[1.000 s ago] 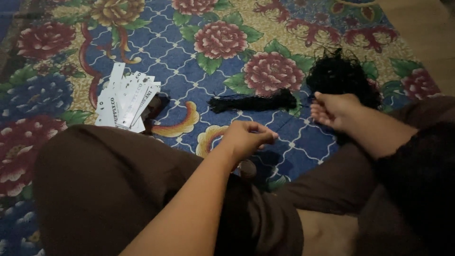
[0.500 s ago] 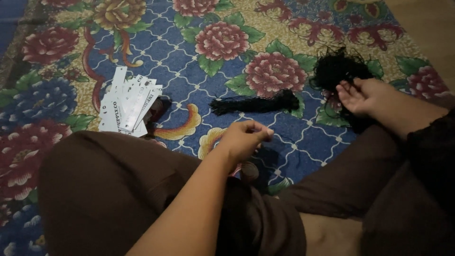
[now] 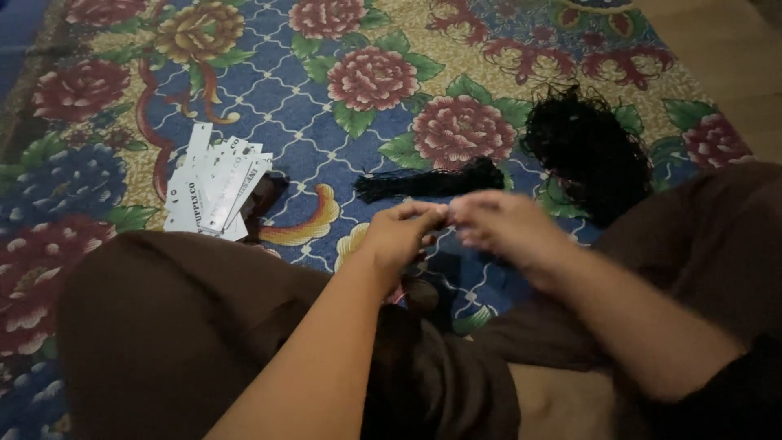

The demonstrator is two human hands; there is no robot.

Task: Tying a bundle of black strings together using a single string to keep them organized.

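My left hand [image 3: 401, 234] and my right hand [image 3: 507, 228] meet fingertip to fingertip above my lap, fingers pinched. The right hand is blurred, and anything thin between the fingers is too small to make out. Just beyond the hands a slim bundle of black threads [image 3: 432, 182] lies on the floral carpet [image 3: 326, 49]. A loose heap of black threads [image 3: 588, 155] sits to the right of it, near my right knee. A fanned stack of white paper tags [image 3: 213, 191] lies to the left, past my left knee.
My legs in dark brown cloth [image 3: 179, 326] fill the lower frame, knees spread left and right. A small dark object [image 3: 267, 195] lies beside the tags. Bare tan floor [image 3: 725, 57] shows at the top right beyond the carpet.
My right hand came back from the black heap at the right and now meets my left hand. The left hand lifted slightly. The view has shifted a little.
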